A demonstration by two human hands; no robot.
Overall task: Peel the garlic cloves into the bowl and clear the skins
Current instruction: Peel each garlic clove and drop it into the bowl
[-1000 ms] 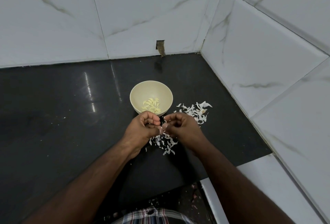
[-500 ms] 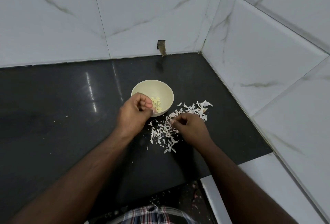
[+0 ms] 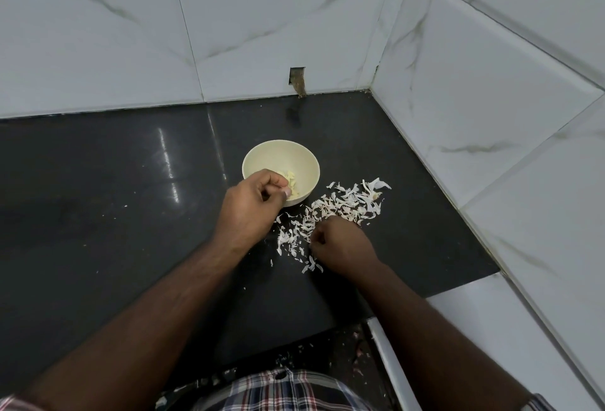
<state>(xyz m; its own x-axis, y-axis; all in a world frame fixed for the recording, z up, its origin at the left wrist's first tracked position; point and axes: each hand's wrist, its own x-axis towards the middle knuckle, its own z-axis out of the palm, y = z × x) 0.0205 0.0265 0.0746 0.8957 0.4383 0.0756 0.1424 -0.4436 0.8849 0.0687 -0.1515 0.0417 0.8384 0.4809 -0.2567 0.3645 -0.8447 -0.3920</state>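
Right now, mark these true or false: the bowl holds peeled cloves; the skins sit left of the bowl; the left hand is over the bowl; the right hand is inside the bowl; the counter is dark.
1. The bowl holds peeled garlic cloves. True.
2. The garlic skins lie left of the bowl. False: they lie right of it and nearer the person.
3. The left hand is at the bowl's near rim. True.
4. The right hand is inside the bowl. False: it is down among the skins on the counter.
5. The countertop is dark. True.
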